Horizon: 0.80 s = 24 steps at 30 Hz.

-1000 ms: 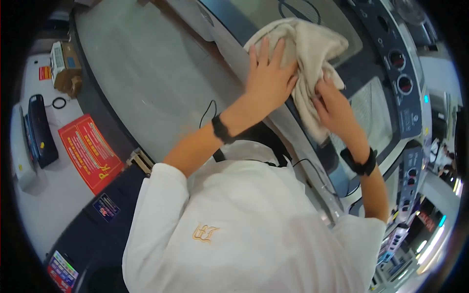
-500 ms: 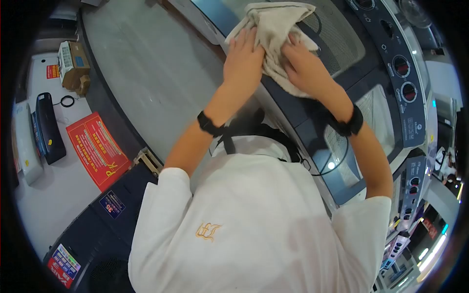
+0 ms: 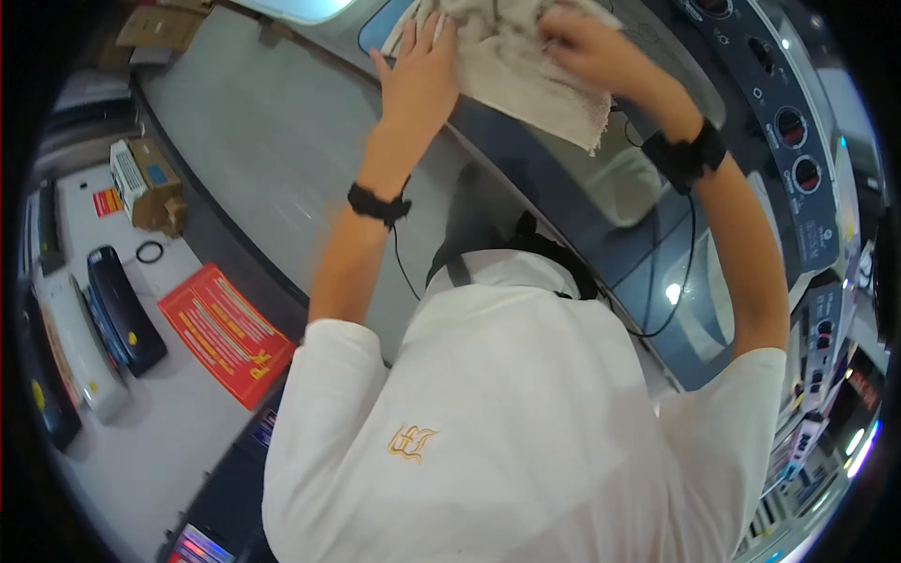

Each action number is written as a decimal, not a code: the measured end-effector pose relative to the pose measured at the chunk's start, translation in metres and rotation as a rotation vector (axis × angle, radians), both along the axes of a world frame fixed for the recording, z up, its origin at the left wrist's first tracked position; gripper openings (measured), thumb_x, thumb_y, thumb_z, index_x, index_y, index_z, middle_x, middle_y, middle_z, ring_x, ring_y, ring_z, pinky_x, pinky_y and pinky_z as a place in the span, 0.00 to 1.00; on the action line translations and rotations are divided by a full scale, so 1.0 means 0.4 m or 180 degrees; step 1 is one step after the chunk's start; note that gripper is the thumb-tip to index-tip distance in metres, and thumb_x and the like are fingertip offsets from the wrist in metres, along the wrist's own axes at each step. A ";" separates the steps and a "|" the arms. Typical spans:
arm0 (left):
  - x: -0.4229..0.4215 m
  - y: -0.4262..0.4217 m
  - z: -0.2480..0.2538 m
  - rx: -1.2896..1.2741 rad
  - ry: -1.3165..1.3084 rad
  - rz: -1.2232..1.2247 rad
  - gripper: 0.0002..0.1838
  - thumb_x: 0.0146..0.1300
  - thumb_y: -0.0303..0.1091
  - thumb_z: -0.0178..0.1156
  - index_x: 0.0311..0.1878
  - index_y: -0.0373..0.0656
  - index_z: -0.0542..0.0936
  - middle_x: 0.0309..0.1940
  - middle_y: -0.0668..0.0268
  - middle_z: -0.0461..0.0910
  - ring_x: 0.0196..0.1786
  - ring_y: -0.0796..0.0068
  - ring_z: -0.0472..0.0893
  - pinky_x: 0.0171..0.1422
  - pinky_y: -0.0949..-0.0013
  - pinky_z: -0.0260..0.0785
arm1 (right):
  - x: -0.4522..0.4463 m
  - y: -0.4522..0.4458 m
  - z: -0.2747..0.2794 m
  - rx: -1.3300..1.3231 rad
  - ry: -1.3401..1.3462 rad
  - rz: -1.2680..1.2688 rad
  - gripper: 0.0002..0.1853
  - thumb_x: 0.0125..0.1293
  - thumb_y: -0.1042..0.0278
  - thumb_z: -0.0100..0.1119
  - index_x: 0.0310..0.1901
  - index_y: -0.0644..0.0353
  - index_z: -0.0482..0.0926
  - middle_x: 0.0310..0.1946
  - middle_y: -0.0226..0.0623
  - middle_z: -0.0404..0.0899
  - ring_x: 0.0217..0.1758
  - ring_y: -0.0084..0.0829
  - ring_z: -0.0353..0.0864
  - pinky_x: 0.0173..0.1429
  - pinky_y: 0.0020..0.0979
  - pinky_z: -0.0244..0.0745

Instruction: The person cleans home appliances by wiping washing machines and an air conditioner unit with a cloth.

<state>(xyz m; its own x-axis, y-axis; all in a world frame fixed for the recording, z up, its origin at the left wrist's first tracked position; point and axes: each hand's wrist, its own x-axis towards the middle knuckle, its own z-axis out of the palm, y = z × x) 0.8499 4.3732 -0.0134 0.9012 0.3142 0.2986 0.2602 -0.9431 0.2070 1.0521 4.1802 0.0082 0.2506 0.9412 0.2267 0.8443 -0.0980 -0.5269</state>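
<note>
A beige cloth [image 3: 526,84] lies spread over the dark glossy lid [image 3: 526,155] of a washing machine. My left hand [image 3: 422,80] rests flat on the cloth's left edge, fingers outstretched and a little apart. On the cloth's right part is my right hand [image 3: 596,56], its fingers curled in against the fabric and slightly blurred. Both wrists wear black bands with thin cables.
A control panel [image 3: 793,141] with knobs runs along the machine's right side. At left, a white counter [image 3: 178,413] holds a red printed sheet [image 3: 228,335], a small carton [image 3: 145,183] and several long handle-like parts. More machines stand at lower right.
The cloth went from bunched to more spread out. My hands moved apart: the left shifted left and flattened, the right moved up and right. The view has shifted slightly.
</note>
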 end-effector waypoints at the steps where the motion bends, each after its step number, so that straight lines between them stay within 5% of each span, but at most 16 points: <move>1: -0.016 0.008 0.003 -0.0045 0.0053 -0.0048 0.32 0.68 0.19 0.50 0.76 0.46 0.70 0.80 0.56 0.64 0.83 0.49 0.59 0.82 0.29 0.49 | -0.063 0.009 0.011 -0.0237 0.0137 0.0043 0.11 0.69 0.69 0.59 0.52 0.59 0.78 0.47 0.44 0.81 0.53 0.48 0.82 0.60 0.45 0.75; 4: -0.041 0.055 -0.017 -0.0153 0.0091 -0.0198 0.32 0.70 0.21 0.51 0.77 0.46 0.69 0.81 0.57 0.63 0.83 0.49 0.59 0.81 0.26 0.46 | -0.198 -0.022 0.053 -0.0417 -0.0021 0.0483 0.11 0.67 0.70 0.59 0.51 0.57 0.78 0.52 0.42 0.82 0.57 0.49 0.82 0.68 0.47 0.73; 9: -0.014 0.174 -0.016 0.0252 0.0049 -0.0569 0.32 0.67 0.26 0.57 0.77 0.43 0.70 0.79 0.57 0.66 0.81 0.50 0.64 0.82 0.33 0.51 | -0.133 -0.015 0.050 -0.0476 0.0063 -0.0275 0.12 0.67 0.73 0.61 0.51 0.59 0.76 0.51 0.42 0.81 0.62 0.48 0.79 0.70 0.44 0.72; 13: 0.089 0.271 -0.012 0.0050 -0.0252 -0.0777 0.31 0.77 0.42 0.55 0.78 0.40 0.67 0.77 0.49 0.68 0.79 0.45 0.66 0.83 0.37 0.50 | -0.022 0.082 0.075 -0.0542 0.0802 -0.1016 0.10 0.69 0.71 0.59 0.50 0.59 0.76 0.51 0.44 0.79 0.61 0.49 0.78 0.70 0.47 0.71; 17: 0.097 0.318 0.009 -0.0133 -0.0029 -0.1174 0.38 0.73 0.52 0.61 0.76 0.35 0.68 0.75 0.46 0.69 0.77 0.45 0.69 0.83 0.42 0.54 | -0.129 0.066 0.048 -0.0408 -0.0438 -0.0796 0.12 0.71 0.68 0.60 0.53 0.59 0.77 0.60 0.44 0.77 0.66 0.49 0.77 0.73 0.48 0.70; 20: 0.057 0.327 0.035 0.0112 0.0147 -0.1434 0.40 0.71 0.53 0.63 0.76 0.34 0.68 0.75 0.45 0.69 0.76 0.45 0.70 0.83 0.43 0.55 | -0.245 -0.019 0.050 -0.0260 -0.0352 -0.1049 0.11 0.71 0.71 0.61 0.51 0.60 0.74 0.69 0.42 0.76 0.76 0.49 0.70 0.79 0.52 0.64; 23: 0.054 0.340 0.056 0.0181 0.0257 -0.1705 0.40 0.71 0.53 0.63 0.76 0.33 0.68 0.75 0.45 0.69 0.77 0.45 0.69 0.83 0.44 0.55 | -0.250 -0.091 0.051 -0.0624 -0.0373 -0.1352 0.19 0.73 0.65 0.59 0.63 0.57 0.77 0.69 0.46 0.75 0.75 0.45 0.72 0.78 0.47 0.66; 24: 0.056 0.340 0.064 0.0162 0.0300 -0.1805 0.40 0.71 0.53 0.64 0.76 0.33 0.68 0.76 0.45 0.68 0.77 0.45 0.69 0.83 0.44 0.55 | -0.230 -0.104 0.045 -0.0552 -0.0280 -0.1519 0.16 0.73 0.65 0.59 0.59 0.58 0.77 0.68 0.45 0.77 0.72 0.46 0.75 0.75 0.46 0.69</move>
<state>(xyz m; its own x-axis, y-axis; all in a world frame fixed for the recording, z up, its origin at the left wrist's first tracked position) 0.8725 4.5092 0.0120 0.9479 -0.2386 0.2109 -0.2740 -0.9486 0.1583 0.9603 4.1386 0.0262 0.6483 0.7524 0.1169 0.7247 -0.5627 -0.3977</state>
